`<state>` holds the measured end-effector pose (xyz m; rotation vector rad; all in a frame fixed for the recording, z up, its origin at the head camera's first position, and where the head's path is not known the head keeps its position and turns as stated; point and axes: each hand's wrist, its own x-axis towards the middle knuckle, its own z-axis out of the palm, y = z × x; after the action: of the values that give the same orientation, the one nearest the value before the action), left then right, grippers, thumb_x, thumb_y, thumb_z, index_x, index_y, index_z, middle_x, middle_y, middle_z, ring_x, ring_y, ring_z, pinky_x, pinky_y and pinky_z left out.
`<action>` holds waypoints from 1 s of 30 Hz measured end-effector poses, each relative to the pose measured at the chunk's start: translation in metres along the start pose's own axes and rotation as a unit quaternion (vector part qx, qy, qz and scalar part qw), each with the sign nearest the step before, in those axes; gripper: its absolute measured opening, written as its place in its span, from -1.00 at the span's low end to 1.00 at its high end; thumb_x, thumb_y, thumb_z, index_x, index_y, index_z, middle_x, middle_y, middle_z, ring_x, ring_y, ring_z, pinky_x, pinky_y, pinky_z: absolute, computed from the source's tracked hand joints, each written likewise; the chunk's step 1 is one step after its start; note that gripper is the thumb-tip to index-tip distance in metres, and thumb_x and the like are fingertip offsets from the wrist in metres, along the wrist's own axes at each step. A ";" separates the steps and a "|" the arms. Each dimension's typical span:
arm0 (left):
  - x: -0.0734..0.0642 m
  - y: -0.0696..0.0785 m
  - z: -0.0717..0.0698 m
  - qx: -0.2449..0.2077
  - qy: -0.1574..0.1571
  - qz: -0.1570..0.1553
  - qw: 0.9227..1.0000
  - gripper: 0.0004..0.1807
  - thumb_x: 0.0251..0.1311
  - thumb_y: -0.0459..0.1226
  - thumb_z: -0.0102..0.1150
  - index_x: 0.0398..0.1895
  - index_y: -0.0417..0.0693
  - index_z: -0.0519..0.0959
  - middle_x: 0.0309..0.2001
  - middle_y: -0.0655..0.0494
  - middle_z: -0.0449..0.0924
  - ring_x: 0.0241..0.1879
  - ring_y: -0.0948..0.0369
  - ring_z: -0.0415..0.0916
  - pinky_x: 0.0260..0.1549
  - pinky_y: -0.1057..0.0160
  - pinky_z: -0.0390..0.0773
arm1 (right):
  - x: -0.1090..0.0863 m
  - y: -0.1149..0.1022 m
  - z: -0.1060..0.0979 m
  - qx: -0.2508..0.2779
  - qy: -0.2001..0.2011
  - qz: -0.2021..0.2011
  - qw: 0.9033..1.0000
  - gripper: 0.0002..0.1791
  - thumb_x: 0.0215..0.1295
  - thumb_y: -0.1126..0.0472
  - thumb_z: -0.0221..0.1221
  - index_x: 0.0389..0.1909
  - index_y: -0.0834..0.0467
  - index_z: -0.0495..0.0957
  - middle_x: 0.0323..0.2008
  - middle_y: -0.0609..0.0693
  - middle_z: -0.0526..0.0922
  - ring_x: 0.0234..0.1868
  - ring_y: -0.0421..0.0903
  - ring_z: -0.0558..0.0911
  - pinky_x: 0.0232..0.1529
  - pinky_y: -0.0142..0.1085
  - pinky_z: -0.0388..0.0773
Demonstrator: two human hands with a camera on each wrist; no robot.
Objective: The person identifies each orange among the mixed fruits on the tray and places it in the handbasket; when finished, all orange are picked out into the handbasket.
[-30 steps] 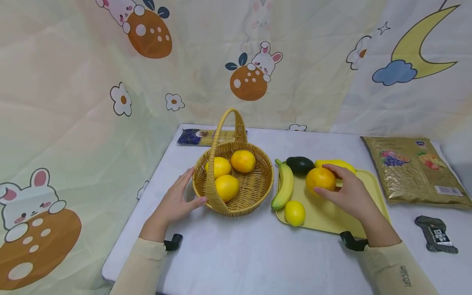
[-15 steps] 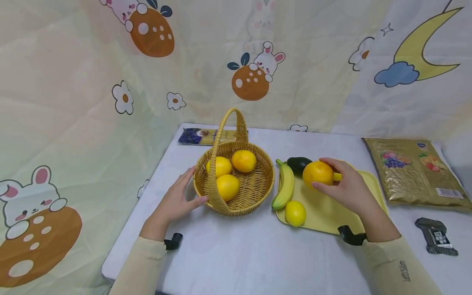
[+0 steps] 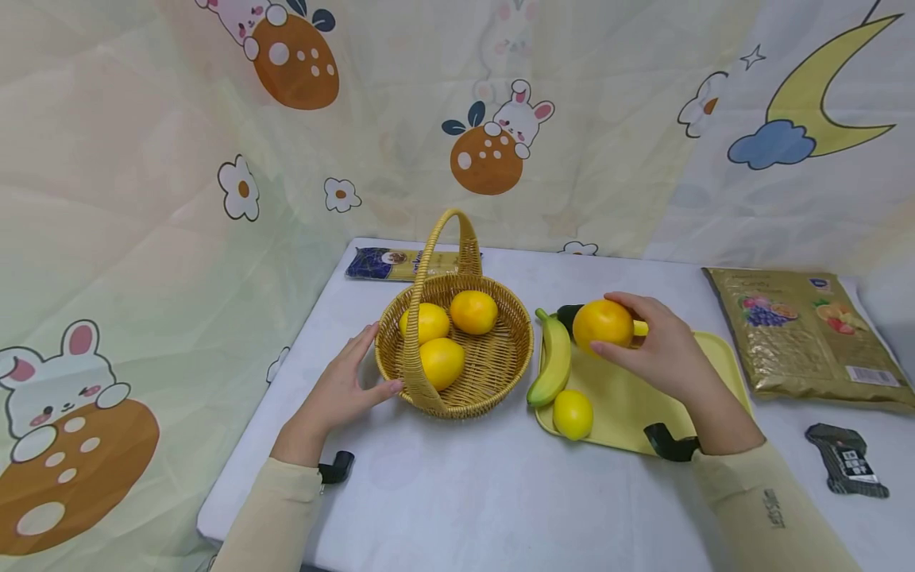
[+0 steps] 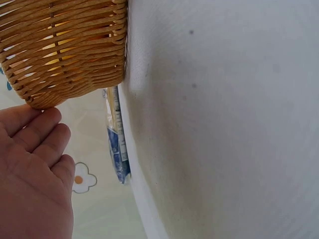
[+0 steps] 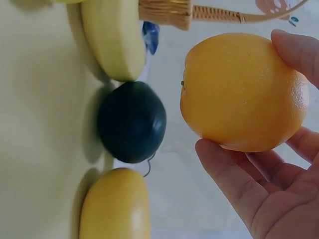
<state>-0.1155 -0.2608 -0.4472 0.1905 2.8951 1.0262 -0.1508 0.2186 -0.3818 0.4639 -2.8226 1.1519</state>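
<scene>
In the head view a wicker basket (image 3: 493, 373) with a tall handle stands left of centre. Inside it lie an orange (image 3: 473, 311) and two yellow-orange fruits (image 3: 441, 363). My left hand (image 3: 343, 397) rests its fingertips and thumb against the basket's left rim, fingers fairly straight. An orange (image 5: 244, 92) is held by my right hand (image 3: 661, 349) between thumb and fingers, raised over the tray (image 3: 643, 413). On that yellow tray lie a banana (image 3: 552, 361), a lemon (image 3: 573, 414), a dark green avocado-like fruit (image 5: 132, 122) and a long yellow fruit (image 5: 115, 206), partly hidden in the head view.
Behind the basket lies a flat blue and gold packet (image 3: 386, 264). A large gold bag (image 3: 808, 334) is at the far right, with a small dark wrapped packet (image 3: 847, 459) in front of it. A printed cloth wall (image 3: 400, 143) closes off the back and left.
The orange in my right hand has risen off the tray and moved left towards the basket, now overlapping the dark green fruit. My left hand has stayed at the basket rim.
</scene>
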 end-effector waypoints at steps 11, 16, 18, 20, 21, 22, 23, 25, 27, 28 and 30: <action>0.000 -0.001 0.000 0.002 0.003 0.001 1.000 0.26 0.08 0.37 0.39 0.73 0.30 -0.09 0.73 0.04 -0.07 0.70 -0.14 -0.12 0.55 -0.42 0.06 | 0.017 -0.023 0.003 0.020 -0.021 -0.009 1.000 -0.15 0.26 -0.03 0.48 0.50 0.12 0.37 0.38 0.21 0.46 0.23 0.18 0.55 0.16 0.20 0.69; 0.000 -0.001 0.000 -0.001 0.004 -0.002 1.000 0.25 0.07 0.38 0.39 0.73 0.32 -0.09 0.72 0.04 -0.07 0.70 -0.14 -0.12 0.55 -0.42 0.06 | 0.028 -0.037 0.004 0.029 -0.028 -0.023 0.999 -0.14 0.23 -0.07 0.49 0.50 0.07 0.38 0.37 0.17 0.46 0.22 0.14 0.56 0.14 0.14 0.72; 0.000 -0.001 0.001 -0.002 0.003 -0.003 1.000 0.25 0.07 0.38 0.39 0.73 0.33 -0.09 0.73 0.05 -0.07 0.70 -0.14 -0.12 0.55 -0.42 0.06 | 0.032 -0.042 0.006 0.032 -0.034 -0.029 0.998 -0.14 0.23 -0.06 0.49 0.50 0.08 0.38 0.38 0.17 0.45 0.24 0.14 0.55 0.14 0.12 0.72; 0.000 -0.001 0.001 -0.002 0.002 -0.005 1.000 0.25 0.07 0.39 0.39 0.72 0.35 -0.09 0.73 0.07 -0.07 0.70 -0.12 -0.12 0.55 -0.41 0.06 | 0.036 -0.046 0.007 0.032 -0.041 -0.037 0.998 -0.14 0.23 -0.04 0.50 0.49 0.09 0.39 0.39 0.17 0.44 0.25 0.14 0.54 0.14 0.11 0.72; 0.000 -0.001 0.001 -0.001 0.002 -0.005 1.000 0.25 0.07 0.39 0.39 0.72 0.35 -0.09 0.72 0.06 -0.07 0.70 -0.13 -0.12 0.55 -0.41 0.06 | 0.039 -0.048 0.009 0.032 -0.045 -0.041 0.998 -0.15 0.23 -0.04 0.50 0.49 0.09 0.39 0.40 0.17 0.44 0.26 0.14 0.54 0.14 0.10 0.72; 0.000 -0.001 0.001 0.000 0.002 -0.005 1.000 0.25 0.07 0.39 0.39 0.72 0.35 -0.09 0.72 0.06 -0.07 0.70 -0.14 -0.12 0.55 -0.41 0.06 | 0.041 -0.049 0.010 0.032 -0.049 -0.044 0.997 -0.15 0.23 -0.03 0.50 0.49 0.09 0.39 0.40 0.17 0.44 0.26 0.13 0.54 0.13 0.09 0.73; 0.000 -0.001 0.002 0.001 0.001 -0.003 1.000 0.25 0.07 0.38 0.38 0.73 0.34 -0.09 0.72 0.05 -0.07 0.70 -0.14 -0.12 0.55 -0.42 0.06 | 0.044 -0.050 0.012 0.033 -0.052 -0.046 0.997 -0.15 0.22 -0.02 0.50 0.49 0.08 0.39 0.41 0.16 0.44 0.26 0.13 0.54 0.13 0.08 0.74; 0.001 -0.001 0.002 0.001 0.002 -0.002 1.000 0.25 0.07 0.38 0.39 0.73 0.33 -0.09 0.72 0.04 -0.06 0.70 -0.16 -0.11 0.55 -0.42 0.06 | 0.049 -0.052 0.017 0.031 -0.061 -0.052 0.996 -0.15 0.22 -0.01 0.51 0.48 0.08 0.39 0.41 0.15 0.44 0.24 0.11 0.55 0.11 0.06 0.75; 0.001 -0.001 0.002 0.000 0.002 0.000 1.000 0.25 0.07 0.37 0.40 0.73 0.32 -0.09 0.72 0.04 -0.06 0.69 -0.17 -0.11 0.55 -0.42 0.06 | 0.054 -0.055 0.022 0.027 -0.070 -0.060 0.995 -0.15 0.22 0.00 0.51 0.48 0.08 0.40 0.41 0.14 0.44 0.24 0.10 0.55 0.08 0.04 0.76; 0.000 -0.001 0.002 0.000 0.003 0.001 1.000 0.25 0.07 0.37 0.39 0.73 0.32 -0.09 0.72 0.04 -0.06 0.69 -0.17 -0.11 0.55 -0.42 0.06 | 0.056 -0.057 0.024 0.024 -0.073 -0.064 0.995 -0.16 0.21 0.01 0.51 0.48 0.08 0.40 0.41 0.14 0.45 0.23 0.09 0.55 0.06 0.03 0.77; 0.000 -0.001 0.002 -0.001 0.002 0.001 1.000 0.25 0.08 0.37 0.39 0.73 0.32 -0.08 0.72 0.04 -0.06 0.69 -0.17 -0.12 0.55 -0.42 0.05 | 0.060 -0.060 0.029 0.014 -0.080 -0.072 0.994 -0.15 0.21 0.00 0.51 0.48 0.10 0.40 0.41 0.14 0.46 0.23 0.09 0.55 0.03 0.01 0.77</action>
<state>-0.1158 -0.2603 -0.4491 0.1914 2.8973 1.0322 -0.1884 0.1424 -0.3521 0.7822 -2.8508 1.1753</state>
